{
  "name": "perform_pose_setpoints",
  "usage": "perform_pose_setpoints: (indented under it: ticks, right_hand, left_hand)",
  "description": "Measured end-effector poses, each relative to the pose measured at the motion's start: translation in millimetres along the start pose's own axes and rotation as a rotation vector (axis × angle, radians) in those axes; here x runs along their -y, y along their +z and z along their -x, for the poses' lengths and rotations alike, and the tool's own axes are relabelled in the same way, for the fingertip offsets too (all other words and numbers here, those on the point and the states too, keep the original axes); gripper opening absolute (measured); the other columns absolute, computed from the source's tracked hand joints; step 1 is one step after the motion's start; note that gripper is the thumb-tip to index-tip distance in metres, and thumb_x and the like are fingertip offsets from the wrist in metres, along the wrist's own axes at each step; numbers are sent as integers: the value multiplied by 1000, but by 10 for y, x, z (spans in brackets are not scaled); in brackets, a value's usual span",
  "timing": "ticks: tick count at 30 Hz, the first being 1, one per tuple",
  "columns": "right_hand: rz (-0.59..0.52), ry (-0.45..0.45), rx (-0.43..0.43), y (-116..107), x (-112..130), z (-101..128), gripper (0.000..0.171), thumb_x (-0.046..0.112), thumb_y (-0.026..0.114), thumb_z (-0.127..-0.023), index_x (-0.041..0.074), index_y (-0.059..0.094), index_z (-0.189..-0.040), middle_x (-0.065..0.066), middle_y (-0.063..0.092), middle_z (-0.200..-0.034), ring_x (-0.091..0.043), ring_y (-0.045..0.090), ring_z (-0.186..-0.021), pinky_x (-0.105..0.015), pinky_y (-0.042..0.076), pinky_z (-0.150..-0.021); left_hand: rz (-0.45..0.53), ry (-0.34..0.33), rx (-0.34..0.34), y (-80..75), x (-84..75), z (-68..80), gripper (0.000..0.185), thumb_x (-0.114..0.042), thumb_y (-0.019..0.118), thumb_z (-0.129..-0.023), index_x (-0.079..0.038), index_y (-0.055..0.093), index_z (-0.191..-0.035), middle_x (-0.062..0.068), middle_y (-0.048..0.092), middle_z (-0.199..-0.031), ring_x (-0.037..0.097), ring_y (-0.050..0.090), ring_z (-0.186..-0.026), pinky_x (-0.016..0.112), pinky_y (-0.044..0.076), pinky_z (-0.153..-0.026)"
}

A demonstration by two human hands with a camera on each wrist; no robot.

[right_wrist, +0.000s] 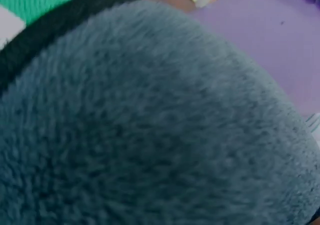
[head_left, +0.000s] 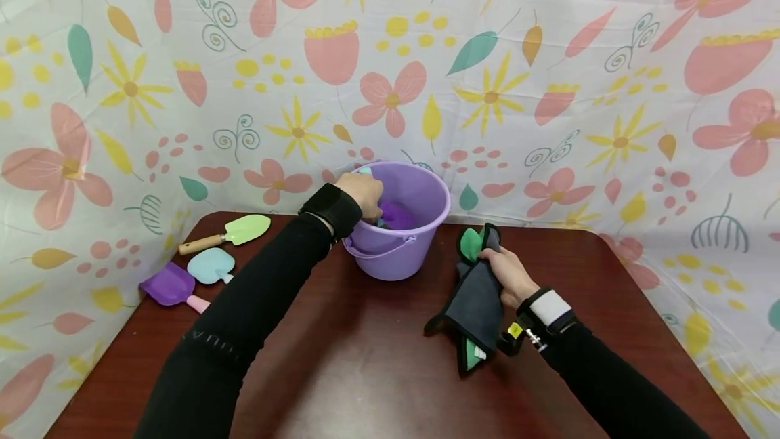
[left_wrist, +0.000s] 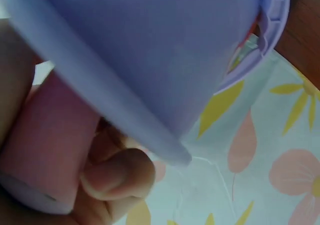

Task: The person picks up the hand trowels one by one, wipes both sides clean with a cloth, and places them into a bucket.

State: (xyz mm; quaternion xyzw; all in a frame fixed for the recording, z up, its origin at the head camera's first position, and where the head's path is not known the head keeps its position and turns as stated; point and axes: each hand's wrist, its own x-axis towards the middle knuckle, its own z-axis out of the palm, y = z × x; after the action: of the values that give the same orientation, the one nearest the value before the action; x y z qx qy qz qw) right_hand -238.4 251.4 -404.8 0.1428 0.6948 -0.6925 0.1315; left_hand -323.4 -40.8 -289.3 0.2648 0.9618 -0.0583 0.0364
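My left hand (head_left: 367,194) reaches over the rim into a purple bucket (head_left: 420,249) at the back middle of the table. In the left wrist view its fingers (left_wrist: 117,177) curl round a pink handle (left_wrist: 50,150) close against the bucket wall (left_wrist: 150,45). A purple blade (head_left: 397,214) shows inside the bucket beside the hand. To the bucket's right, my right hand (head_left: 504,275) grips a dark grey fleecy cloth (head_left: 478,300) with green patches, its lower end lying on the table. The cloth (right_wrist: 150,135) fills the right wrist view, with the bucket (right_wrist: 270,45) behind it.
Three toy shovels lie at the table's left edge: a green one with a wooden handle (head_left: 234,232), a light blue one (head_left: 211,265), and a purple one with a pink handle (head_left: 170,286). The dark wooden table (head_left: 365,358) is walled by a floral sheet (head_left: 548,87).
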Motion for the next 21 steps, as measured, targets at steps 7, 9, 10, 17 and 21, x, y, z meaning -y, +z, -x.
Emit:
perform_pose_setpoints:
  ticks: [7, 9, 10, 17, 21]
  right_hand:
    - [275, -80, -64, 107, -131, -230, 52, 21, 40, -102, 0, 29, -147, -26, 33, -144, -37, 47, -117, -48, 40, -95]
    - [376, -103, -70, 118, -164, -284, 55, 21, 40, -102, -2, 25, -150, -28, 26, -149, -41, 39, -127, -52, 36, -101]
    - [409, -105, -72, 118, -176, -306, 58, 20, 40, -101, -2, 20, -152, -29, 21, -153, -43, 34, -132, -53, 33, -104]
    - [551, -146, -97, 189, -202, -365, 41, 17, 41, -101, -3, 40, -137, -27, 43, -134, -37, 48, -107, -45, 41, -86]
    - [574, -149, -89, 216, -197, -394, 43, 17, 43, -101, -2, 39, -140, -25, 47, -129, -35, 51, -105, -44, 42, -84]
  left_hand:
    - [-54, 83, 29, 121, -57, -76, 20, -25, 69, -89, -7, 70, -99, 9, 68, -105, 24, 64, -97, 44, 51, -81]
    - [-34, 86, 54, 136, -74, -89, 18, -22, 68, -89, -7, 70, -98, 10, 68, -104, 24, 64, -95, 44, 51, -80]
    - [-22, 90, 66, 141, -80, -101, 16, -20, 68, -89, -7, 70, -97, 9, 68, -103, 23, 63, -93, 43, 51, -78]
    - [78, 175, 129, 157, -90, -141, 13, -10, 64, -85, -14, 75, -89, 2, 69, -93, 18, 61, -87, 33, 48, -77]
    - [77, 173, 143, 159, -100, -114, 18, -8, 62, -85, -15, 76, -91, 1, 70, -93, 16, 60, -87, 33, 46, -80]
